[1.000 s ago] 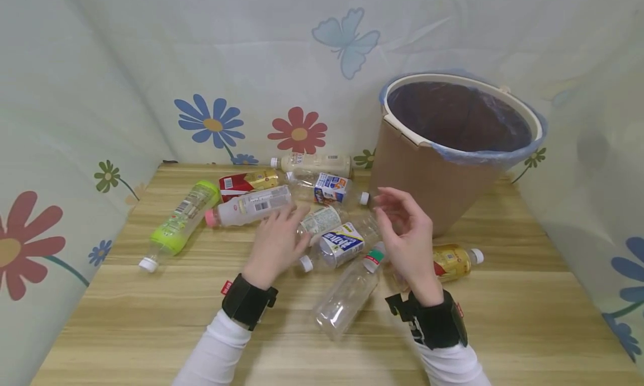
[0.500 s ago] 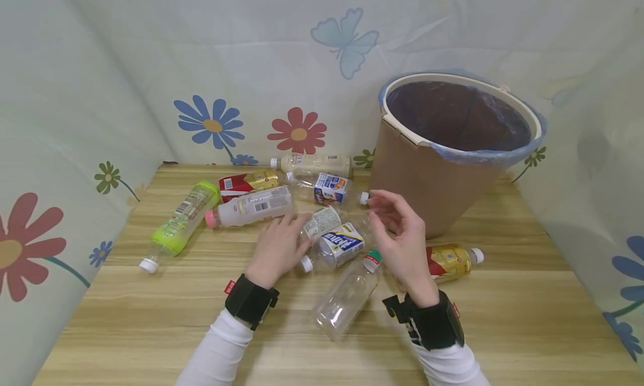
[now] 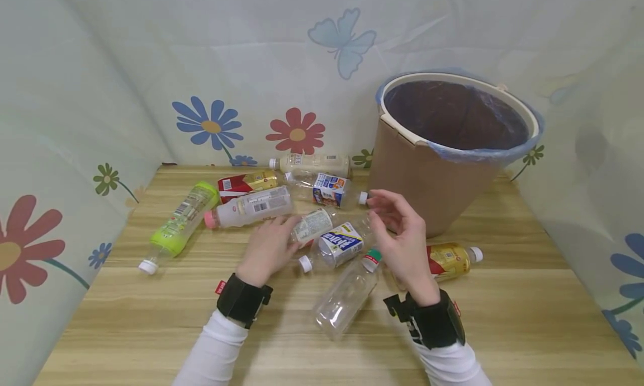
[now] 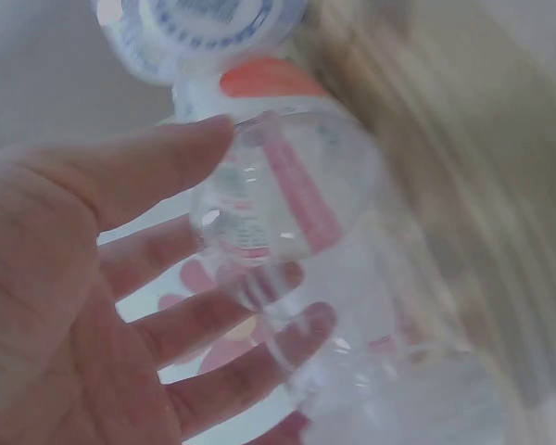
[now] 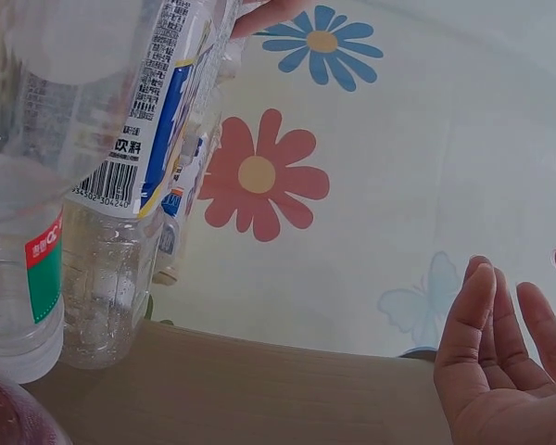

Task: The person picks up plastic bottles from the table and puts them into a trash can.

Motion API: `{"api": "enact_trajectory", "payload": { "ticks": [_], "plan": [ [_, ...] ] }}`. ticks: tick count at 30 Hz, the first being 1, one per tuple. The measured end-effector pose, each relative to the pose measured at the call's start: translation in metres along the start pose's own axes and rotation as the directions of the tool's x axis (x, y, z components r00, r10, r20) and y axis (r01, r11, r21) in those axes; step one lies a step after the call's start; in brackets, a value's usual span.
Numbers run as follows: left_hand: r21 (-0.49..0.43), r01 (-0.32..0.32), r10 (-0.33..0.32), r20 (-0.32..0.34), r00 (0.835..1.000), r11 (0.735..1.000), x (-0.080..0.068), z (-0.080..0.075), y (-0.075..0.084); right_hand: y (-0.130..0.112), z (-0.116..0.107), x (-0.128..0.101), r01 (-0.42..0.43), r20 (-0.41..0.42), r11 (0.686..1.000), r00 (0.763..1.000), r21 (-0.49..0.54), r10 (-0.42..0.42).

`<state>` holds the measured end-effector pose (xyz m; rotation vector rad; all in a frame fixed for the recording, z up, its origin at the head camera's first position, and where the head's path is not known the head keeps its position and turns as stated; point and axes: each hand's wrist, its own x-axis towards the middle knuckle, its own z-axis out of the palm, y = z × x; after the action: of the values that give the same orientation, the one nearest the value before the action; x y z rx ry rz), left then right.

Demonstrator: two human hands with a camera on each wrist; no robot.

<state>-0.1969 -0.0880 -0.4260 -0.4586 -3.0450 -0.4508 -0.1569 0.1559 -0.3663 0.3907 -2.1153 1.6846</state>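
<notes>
In the head view my left hand [image 3: 268, 247] grips the end of a clear plastic bottle with a pale label [image 3: 313, 225]. The left wrist view has my thumb on one side of this bottle [image 4: 292, 190] and my fingers spread along the other. Touching it in the head view is a clear bottle with a blue-and-white label [image 3: 342, 243]. My right hand [image 3: 402, 243] hovers near that bottle's far end, its fingers loosely bent around nothing. A bare clear bottle with a green-and-red neck band [image 3: 347, 299] lies below, between the wrists.
A brown bin [image 3: 407, 173] with a blue liner stands at the back right. Beside my right wrist lies a gold-labelled bottle [image 3: 448, 261]. A green bottle [image 3: 183, 221], a pink-capped bottle [image 3: 254, 207], a red-and-gold one [image 3: 251, 183] and several others lie left and behind on the wooden table.
My left hand has taken hold of the pale-labelled bottle and shifted it slightly left and toward me. The right hand moved a little left at first, then stayed.
</notes>
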Motion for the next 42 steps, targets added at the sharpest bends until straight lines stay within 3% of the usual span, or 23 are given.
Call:
{"api": "enact_trajectory", "payload": {
  "ticks": [6,22,31,42],
  "plan": [
    [-0.004,0.010,-0.010,0.010,1.000,1.000,-0.003,-0.006,-0.002,0.001,0.001,0.000,-0.006,0.010,1.000,1.000,-0.002,0.006],
    [-0.008,-0.010,0.010,0.042,0.999,1.000,0.004,0.009,-0.005,0.007,0.004,0.001,-0.031,0.060,0.999,0.998,-0.019,0.032],
    [-0.021,-0.031,0.031,0.023,0.999,0.999,0.003,0.010,-0.005,0.007,0.004,0.001,-0.034,0.066,0.999,0.997,-0.018,0.035],
    [-0.064,-0.032,0.031,-0.023,0.999,0.997,0.000,-0.005,0.000,0.006,0.005,0.001,-0.044,0.064,0.999,0.997,-0.019,0.045]
  ]
}}
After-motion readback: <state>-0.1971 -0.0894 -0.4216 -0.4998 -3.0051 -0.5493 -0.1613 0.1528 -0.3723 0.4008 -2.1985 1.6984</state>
